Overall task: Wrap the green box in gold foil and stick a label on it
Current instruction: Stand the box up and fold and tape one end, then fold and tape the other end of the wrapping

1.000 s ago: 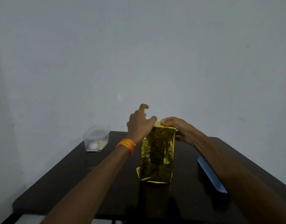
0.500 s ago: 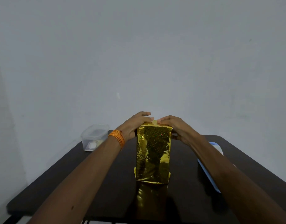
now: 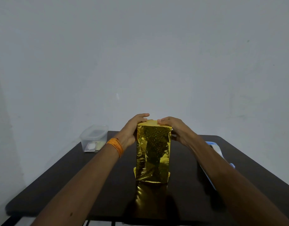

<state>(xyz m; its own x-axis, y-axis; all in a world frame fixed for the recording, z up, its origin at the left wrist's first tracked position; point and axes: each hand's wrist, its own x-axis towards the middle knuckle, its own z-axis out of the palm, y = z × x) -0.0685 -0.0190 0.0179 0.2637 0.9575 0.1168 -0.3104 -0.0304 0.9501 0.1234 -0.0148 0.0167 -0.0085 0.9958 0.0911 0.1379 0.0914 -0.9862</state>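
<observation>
- Box (image 3: 152,152) stands upright near the middle of the dark table (image 3: 91,176). Gold foil (image 3: 150,141) covers every side that shows, and no green peeks out.
- Head view, the step: I think the wrapping is almost done. The two hands seem to be pressing the top fold flat. No label shows on the box.
- Head view, the next move: I think the top fold must be held down and stuck shut. Small foil tabs poke out at the bottom and may need tucking in. After that comes the label. A clear tub (image 3: 94,138) sits at the far left of the table with something flat and white inside, too small to tell what.
- Left hand (image 3: 130,131) holds the top left of the box. Its palm is on the side and its fingers (image 3: 143,115) bend over the top edge. An orange band (image 3: 115,146) is on the wrist.
- Right hand (image 3: 178,129) holds the top right the same way, fingertips (image 3: 161,121) on the foil.
- Left arm (image 3: 78,185) and right arm (image 3: 230,176) reach forward, one on each side of the box.
- Behind the right arm lies a flat blue thing (image 3: 214,146), partly hidden.
</observation>
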